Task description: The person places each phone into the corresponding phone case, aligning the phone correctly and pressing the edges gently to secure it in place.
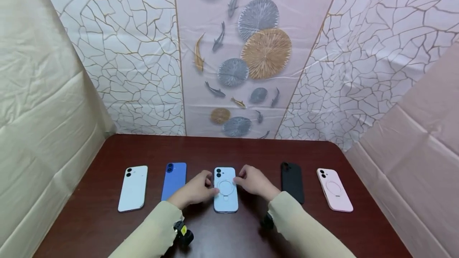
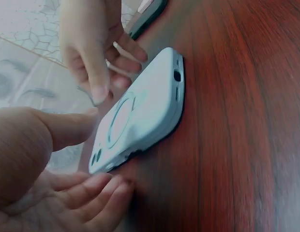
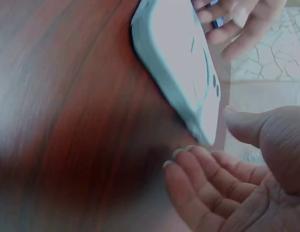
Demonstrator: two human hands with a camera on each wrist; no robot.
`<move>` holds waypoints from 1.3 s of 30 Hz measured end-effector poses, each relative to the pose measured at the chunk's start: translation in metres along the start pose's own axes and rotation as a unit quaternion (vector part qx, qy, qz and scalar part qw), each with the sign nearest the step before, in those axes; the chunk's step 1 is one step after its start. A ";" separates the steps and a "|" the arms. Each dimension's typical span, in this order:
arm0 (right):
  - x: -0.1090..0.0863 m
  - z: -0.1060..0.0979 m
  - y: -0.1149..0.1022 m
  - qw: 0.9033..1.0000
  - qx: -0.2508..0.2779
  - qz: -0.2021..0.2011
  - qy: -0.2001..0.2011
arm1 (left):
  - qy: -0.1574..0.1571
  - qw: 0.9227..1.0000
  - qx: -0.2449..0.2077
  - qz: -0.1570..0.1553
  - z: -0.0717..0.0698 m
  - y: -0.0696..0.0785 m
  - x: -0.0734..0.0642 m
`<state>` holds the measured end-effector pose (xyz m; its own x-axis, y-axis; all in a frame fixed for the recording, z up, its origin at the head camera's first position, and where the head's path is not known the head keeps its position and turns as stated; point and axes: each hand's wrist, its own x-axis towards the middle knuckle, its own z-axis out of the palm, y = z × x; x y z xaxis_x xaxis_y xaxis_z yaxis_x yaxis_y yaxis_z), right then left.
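the left hand (image 1: 195, 189) and right hand (image 1: 255, 181), thumbs and fingers wide apart, flank the pale blue phone (image 1: 226, 188), between a deep blue phone (image 1: 174, 180) left and a black phone (image 1: 292, 182) right.

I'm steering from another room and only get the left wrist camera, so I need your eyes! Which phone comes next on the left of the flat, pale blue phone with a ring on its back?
Observer: In the head view, the next one left of the flat, pale blue phone with a ring on its back is a rectangular, deep blue phone.

Operator: Ooh! And what's on the back of the phone farthest to the right?

Observer: The head view shows a thin ring on the back of that rectangular, pale pink phone.
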<state>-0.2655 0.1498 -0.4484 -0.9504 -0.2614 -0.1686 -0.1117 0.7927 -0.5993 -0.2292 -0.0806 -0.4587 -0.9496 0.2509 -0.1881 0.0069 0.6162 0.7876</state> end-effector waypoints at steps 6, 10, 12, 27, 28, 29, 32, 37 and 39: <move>-0.008 -0.028 0.029 0.996 -0.027 0.017 0.084 | 0.104 0.991 0.079 -0.022 -0.021 -0.008 -0.010; -0.015 -0.044 0.051 0.990 -0.067 0.046 0.115 | 0.141 0.981 0.126 -0.049 -0.038 -0.019 -0.016; -0.018 -0.052 0.061 0.986 -0.085 0.066 0.127 | 0.156 0.975 0.146 -0.059 -0.044 -0.025 -0.018; -0.031 -0.075 0.100 0.967 -0.124 0.196 0.104 | 0.158 0.958 0.203 -0.126 -0.053 -0.054 -0.025; -0.031 -0.075 0.101 0.966 -0.125 0.203 0.100 | 0.157 0.958 0.204 -0.126 -0.053 -0.055 -0.025; -0.030 -0.075 0.102 0.965 -0.126 0.210 0.095 | 0.157 0.958 0.205 -0.125 -0.053 -0.055 -0.025; -0.028 -0.076 0.105 0.963 -0.131 0.223 0.081 | 0.154 0.959 0.205 -0.125 -0.053 -0.056 -0.025; -0.022 -0.077 0.110 0.962 -0.124 0.233 0.069 | 0.145 0.959 0.206 -0.130 -0.052 -0.058 -0.023; -0.021 -0.079 0.112 0.964 -0.119 0.229 0.063 | 0.143 0.958 0.211 -0.131 -0.051 -0.059 -0.022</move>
<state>-0.2807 0.2875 -0.4506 -0.9420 0.2036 -0.2669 0.2790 0.9169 -0.2854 -0.2246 -0.1611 -0.4712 -0.9826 -0.1319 -0.1307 -0.1752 0.8917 0.4173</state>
